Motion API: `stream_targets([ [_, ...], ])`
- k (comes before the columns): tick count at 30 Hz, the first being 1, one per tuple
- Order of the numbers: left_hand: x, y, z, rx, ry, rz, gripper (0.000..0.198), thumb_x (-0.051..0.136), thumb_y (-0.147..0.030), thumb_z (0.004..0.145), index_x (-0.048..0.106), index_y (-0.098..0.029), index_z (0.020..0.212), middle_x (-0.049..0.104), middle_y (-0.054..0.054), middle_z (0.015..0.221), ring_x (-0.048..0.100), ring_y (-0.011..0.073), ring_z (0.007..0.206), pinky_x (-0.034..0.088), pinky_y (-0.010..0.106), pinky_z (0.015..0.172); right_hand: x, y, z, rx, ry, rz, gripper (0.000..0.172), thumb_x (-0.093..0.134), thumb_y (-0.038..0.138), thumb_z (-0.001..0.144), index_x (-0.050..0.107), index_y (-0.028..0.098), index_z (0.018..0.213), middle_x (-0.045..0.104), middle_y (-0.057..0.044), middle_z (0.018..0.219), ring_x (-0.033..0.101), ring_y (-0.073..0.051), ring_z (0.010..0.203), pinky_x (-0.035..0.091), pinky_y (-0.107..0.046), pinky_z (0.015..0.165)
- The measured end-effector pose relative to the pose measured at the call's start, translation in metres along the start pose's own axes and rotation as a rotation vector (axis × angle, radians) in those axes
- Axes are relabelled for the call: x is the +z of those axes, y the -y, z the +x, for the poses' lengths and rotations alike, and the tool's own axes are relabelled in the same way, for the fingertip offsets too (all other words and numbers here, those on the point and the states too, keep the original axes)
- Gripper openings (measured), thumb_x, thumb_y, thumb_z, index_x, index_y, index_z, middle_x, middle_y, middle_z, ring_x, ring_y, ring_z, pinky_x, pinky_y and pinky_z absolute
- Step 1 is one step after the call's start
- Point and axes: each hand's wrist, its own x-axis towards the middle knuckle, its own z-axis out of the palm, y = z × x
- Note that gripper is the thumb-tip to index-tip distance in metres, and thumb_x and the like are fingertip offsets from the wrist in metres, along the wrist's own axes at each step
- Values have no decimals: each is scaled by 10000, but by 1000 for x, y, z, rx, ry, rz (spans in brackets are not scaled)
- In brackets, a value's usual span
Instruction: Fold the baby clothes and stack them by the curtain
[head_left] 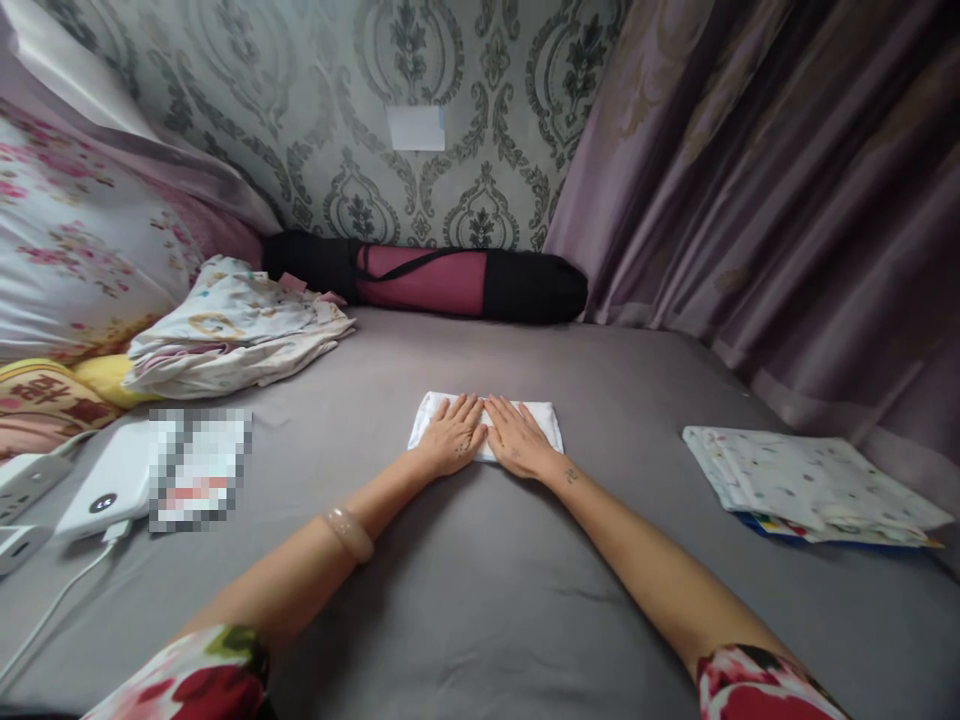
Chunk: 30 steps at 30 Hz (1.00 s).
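Note:
A folded white cloth (552, 422) lies flat on the grey sheet (480, 580) in the middle of the view. My left hand (454, 437) rests palm down on its left half, with the fingers stretched out. On the right half my right hand (519, 440) lies flat in the same way, its fingers pointing away from me. The two hands almost meet at the cloth's centre. Part of the cloth is hidden under them, and its outer ends show on both sides.
Right, a folded patterned cloth (810, 480); left, crumpled printed fabric (232, 320), a white power bank (124, 480) with a cable, and a power strip (30, 485). A black and maroon long bag (427, 280) lies along the wall. Purple curtains (750, 170) hang right.

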Motion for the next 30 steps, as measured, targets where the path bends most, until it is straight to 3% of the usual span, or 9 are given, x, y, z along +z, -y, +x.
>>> stream_targets([
  [4, -7, 3, 1, 18, 20, 12, 578, 201, -398, 987, 297, -90, 1466, 292, 155, 1534, 218, 288, 1433, 190, 486, 1148, -4, 0, -1, 7, 33, 18, 584, 226, 320, 954, 273, 92, 1490, 254, -131, 1551, 208, -232, 1433, 134, -447, 1166],
  [9, -17, 11, -1, -24, 10, 39, 561, 206, -412, 987, 361, -105, 1430, 325, 164, 1518, 251, 290, 1422, 208, 505, 1136, -10, -4, -5, 52, -27, -12, 584, 230, 347, 969, 316, 49, 1465, 280, -161, 1536, 217, -246, 1429, 113, -450, 1170],
  [14, -11, 19, -4, -73, -26, 60, 573, 206, -427, 985, 378, -101, 1424, 340, 159, 1510, 258, 288, 1420, 180, 512, 1149, -7, -14, -9, 103, -78, -45, 592, 230, 373, 978, 337, 33, 1451, 296, -167, 1528, 233, -248, 1423, 118, -433, 1171],
  [22, -6, 20, -4, -106, 7, 27, 602, 176, -454, 980, 359, -108, 1437, 333, 146, 1516, 242, 274, 1427, 178, 486, 1158, 4, -20, -8, 122, -54, -26, 608, 213, 400, 979, 338, 41, 1454, 313, -162, 1522, 243, -247, 1420, 125, -419, 1170],
  [30, -14, 39, -7, -40, 16, 58, 597, 217, -464, 975, 378, -102, 1422, 332, 171, 1511, 247, 286, 1423, 211, 480, 1144, -12, -29, -13, 126, 22, 24, 653, 188, 431, 974, 296, 16, 1467, 250, -181, 1541, 192, -252, 1437, 133, -421, 1171],
])
